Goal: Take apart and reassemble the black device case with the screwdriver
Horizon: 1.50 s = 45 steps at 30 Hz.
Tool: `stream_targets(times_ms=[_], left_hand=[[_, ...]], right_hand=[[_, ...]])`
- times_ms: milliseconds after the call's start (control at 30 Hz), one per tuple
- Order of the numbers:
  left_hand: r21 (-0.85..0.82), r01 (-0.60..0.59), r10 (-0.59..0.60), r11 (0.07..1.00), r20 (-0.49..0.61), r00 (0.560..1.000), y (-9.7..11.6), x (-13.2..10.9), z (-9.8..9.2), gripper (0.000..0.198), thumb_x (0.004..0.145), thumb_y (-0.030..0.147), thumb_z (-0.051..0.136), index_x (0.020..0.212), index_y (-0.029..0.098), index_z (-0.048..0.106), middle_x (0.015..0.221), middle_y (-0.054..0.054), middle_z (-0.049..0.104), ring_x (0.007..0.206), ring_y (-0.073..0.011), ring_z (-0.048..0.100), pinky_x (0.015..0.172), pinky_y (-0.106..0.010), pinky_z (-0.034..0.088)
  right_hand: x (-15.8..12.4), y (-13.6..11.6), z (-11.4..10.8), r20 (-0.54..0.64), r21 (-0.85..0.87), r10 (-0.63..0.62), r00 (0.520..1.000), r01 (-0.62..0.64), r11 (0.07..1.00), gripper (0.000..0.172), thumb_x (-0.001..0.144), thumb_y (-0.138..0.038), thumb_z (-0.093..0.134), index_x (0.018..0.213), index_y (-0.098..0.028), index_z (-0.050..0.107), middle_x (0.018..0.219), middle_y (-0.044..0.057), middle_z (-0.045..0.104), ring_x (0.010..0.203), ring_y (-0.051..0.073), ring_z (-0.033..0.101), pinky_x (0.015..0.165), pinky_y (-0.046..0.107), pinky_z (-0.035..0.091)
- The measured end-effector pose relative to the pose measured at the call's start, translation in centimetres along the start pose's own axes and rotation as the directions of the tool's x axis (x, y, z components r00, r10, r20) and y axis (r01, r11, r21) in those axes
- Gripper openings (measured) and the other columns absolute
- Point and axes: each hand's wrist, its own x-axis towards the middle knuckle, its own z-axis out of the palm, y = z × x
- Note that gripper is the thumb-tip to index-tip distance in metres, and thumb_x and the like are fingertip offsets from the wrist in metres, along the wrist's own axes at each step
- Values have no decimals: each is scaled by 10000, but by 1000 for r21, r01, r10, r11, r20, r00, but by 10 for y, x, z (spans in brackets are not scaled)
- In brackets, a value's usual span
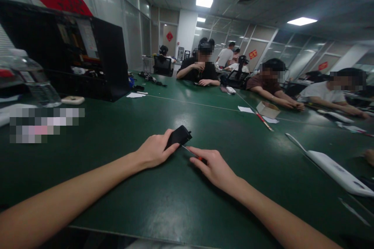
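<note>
A small black box-shaped device [179, 135] with a short prong at its far end is gripped in my left hand [154, 148], just above the green table. My right hand [216, 165] is closed around a screwdriver [200, 158] with a red and black handle. Its thin metal shaft points up and left to the near side of the black device, close to my left thumb. Whether the tip touches the device I cannot tell. Most of the screwdriver's handle is hidden inside my right hand.
On the green table [117, 194] stand a large open black case [111, 62] and a plastic bottle [39, 79] at left. A white phone [336, 171] lies at right. Further back are a small cardboard box [267, 109] and a red stick [264, 121]. Several people sit across the table.
</note>
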Motion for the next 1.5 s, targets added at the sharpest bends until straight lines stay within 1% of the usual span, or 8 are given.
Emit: stream_targets(times_ms=[333, 600, 700, 900, 1067, 1200, 1267, 1500], left_hand=[[-114, 17, -28, 993, -101, 995, -6, 1, 6, 375, 976, 479, 377, 1122, 155, 498, 869, -113, 681, 754, -267, 666, 671, -336, 446], [-368, 7, -75, 930, -171, 982, -2, 2, 8, 333, 990, 466, 359, 939, 176, 515, 723, -25, 612, 627, -183, 599, 600, -289, 411], [-639, 56, -159, 767, -105, 982, -1, 4, 8, 398, 979, 543, 362, 949, 177, 514, 803, -34, 646, 679, -182, 658, 638, -295, 479], [-967, 154, -209, 204, 110, 972, 14, 5, 11, 445, 950, 597, 398, 1190, 225, 357, 1197, -121, 630, 896, -217, 730, 845, -426, 561], [-975, 206, -185, 85, 188, 965, 24, 0, 22, 647, 892, 494, 594, 1338, 297, 168, 1263, -124, 607, 1053, -231, 688, 912, -457, 548], [-976, 113, -132, 183, 90, 987, 19, -1, 25, 938, 783, 403, 743, 1431, 324, 71, 1303, -128, 586, 1108, -252, 659, 937, -439, 533], [-952, 57, -95, 300, 30, 995, 15, 0, 22, 953, 714, 353, 799, 1425, 293, 166, 1301, -125, 583, 1138, -260, 639, 962, -418, 518], [-541, 18, -48, 841, -42, 998, 2, 3, -6, 520, 655, 456, 816, 1028, 185, 577, 888, -15, 666, 810, -210, 645, 727, -324, 516]], right_hand=[[-1, -15, 4, 34, 155, 135, 990, -138, 978, 366, 985, -229, 465, 1314, -237, 625, 1007, 36, 720, 915, 182, 649, 853, 311, 485], [-4, -15, 8, 179, 346, 176, 968, -229, 910, 450, 970, -342, 522, 1404, -224, 515, 800, -11, 632, 593, 105, 588, 593, 239, 483], [-2, -11, 9, 98, 380, 229, 969, -249, 891, 458, 951, -382, 545, 1377, -217, 521, 752, -31, 582, 505, 89, 537, 511, 225, 446], [2, -8, 5, -123, 257, 256, 959, -218, 941, 232, 898, -391, 609, 949, -174, 674, 737, -17, 572, 640, 125, 531, 602, 247, 430], [2, -5, 9, -88, 201, 252, 964, -230, 952, 312, 827, -407, 711, 1033, -182, 646, 661, -56, 550, 596, 118, 505, 593, 245, 405], [1, -2, 11, -74, 136, 215, 974, -204, 970, 464, 770, -439, 774, 1126, -181, 625, 708, -42, 610, 624, 134, 565, 605, 249, 426], [2, -1, 10, -77, 74, 178, 981, -172, 982, 408, 794, -436, 752, 1095, -177, 654, 745, -20, 640, 656, 145, 592, 624, 256, 434], [4, 3, 2, -55, -104, 29, 998, -34, 994, 318, 901, -343, 639, 1176, -186, 657, 907, 31, 724, 760, 173, 660, 713, 271, 473]])
